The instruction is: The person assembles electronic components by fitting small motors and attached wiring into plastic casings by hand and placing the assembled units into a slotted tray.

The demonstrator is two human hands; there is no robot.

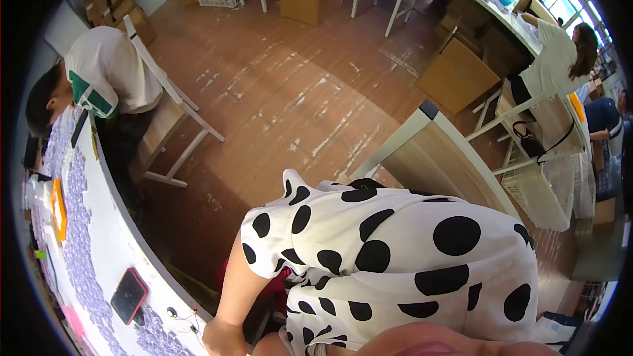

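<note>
My right arm, in a white sleeve (330,224) with black polka dots, bends down to the table's edge. There my right hand (223,339) is at the white table (109,217), its fingers cut off or hidden at the lower rim. Whether it holds anything cannot be seen. Close by lie thin wires and a small round black piece (172,312). A phone (130,295) with a red edge lies farther along, among many small pale-purple pieces (79,237). My left hand cannot be made out; a small patch of skin beside the right hand is unclear.
A co-worker (112,69) leans over the table at the left, on a chair (165,138). An orange frame (58,209) lies on the tabletop. Behind me stands a chair back (435,158). Cardboard boxes (458,72) and another seated person (560,59) are at the right.
</note>
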